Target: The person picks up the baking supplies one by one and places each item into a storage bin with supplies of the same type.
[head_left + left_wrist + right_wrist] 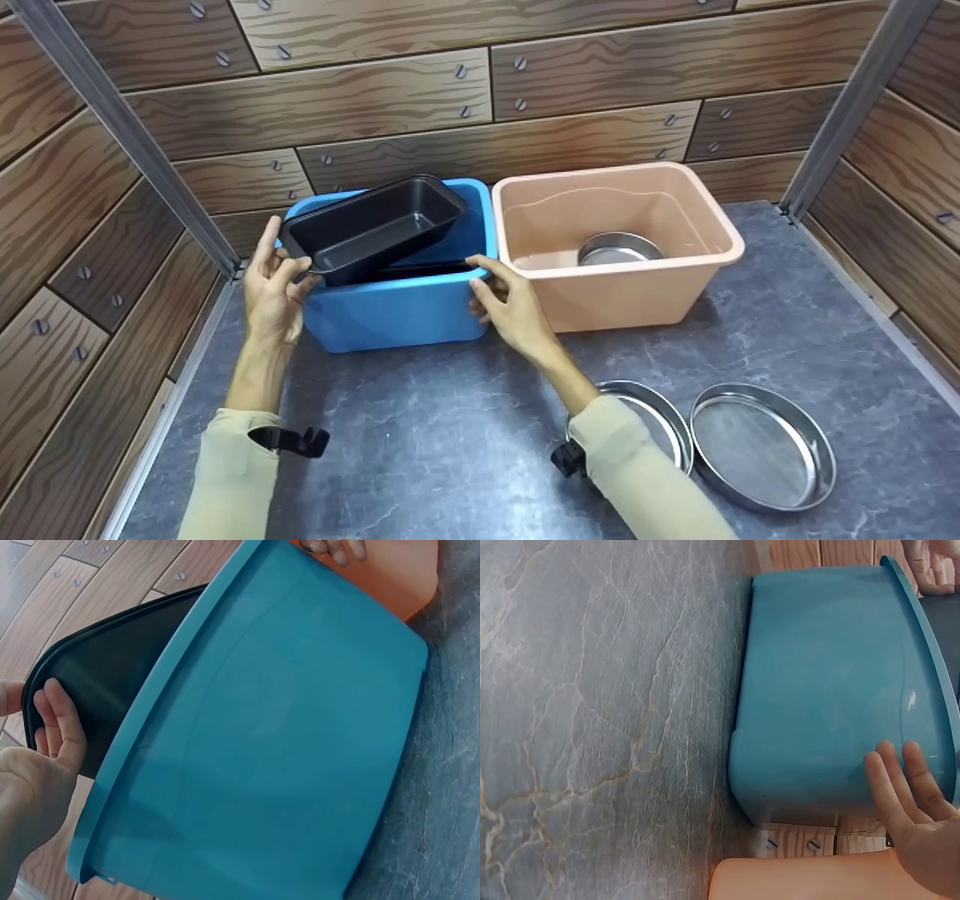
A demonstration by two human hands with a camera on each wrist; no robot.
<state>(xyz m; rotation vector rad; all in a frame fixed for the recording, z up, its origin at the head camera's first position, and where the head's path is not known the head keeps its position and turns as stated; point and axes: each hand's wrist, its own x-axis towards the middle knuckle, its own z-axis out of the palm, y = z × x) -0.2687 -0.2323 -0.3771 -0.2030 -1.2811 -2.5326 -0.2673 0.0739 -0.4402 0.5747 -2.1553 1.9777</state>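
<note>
black loaf pan (375,225) is pinched by left hand (271,289) over blue tub (397,307), steadied by spread right hand (510,304); lifting clear judged next.

My right sleeve covers half of one round steel pan (651,420) in the head view. Another dark tray (427,267) peeks from under the black loaf pan (375,225), mostly hidden inside the blue tub (397,307). My right wrist view cuts off the right hand (919,821) at the frame edge.
</note>
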